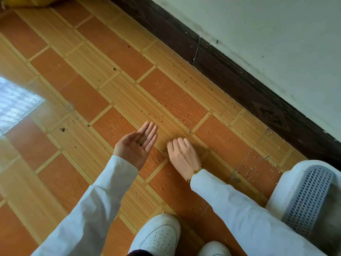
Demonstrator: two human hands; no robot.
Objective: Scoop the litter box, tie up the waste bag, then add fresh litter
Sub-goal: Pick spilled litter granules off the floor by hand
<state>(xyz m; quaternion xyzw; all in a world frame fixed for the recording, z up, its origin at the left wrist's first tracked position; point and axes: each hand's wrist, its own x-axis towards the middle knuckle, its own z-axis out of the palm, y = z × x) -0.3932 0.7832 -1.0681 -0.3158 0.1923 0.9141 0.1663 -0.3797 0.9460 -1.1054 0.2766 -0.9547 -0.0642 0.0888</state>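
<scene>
Litter granules lie scattered over the tiled floor, thickest along the dark skirting board on the right and thinning toward the middle. The left hand is held palm up just above the floor, fingers straight and together, with a small heap of dark granules resting in the palm. The right hand sits just beside it, palm down, fingers curled with their tips at the floor; whether they pinch a granule cannot be told. A gold bracelet shows at the right wrist, and both arms wear pale sleeves. The litter box, white with a grey perforated panel, stands at the near right edge against the skirting. Two white shoes occupy the near centre.
</scene>
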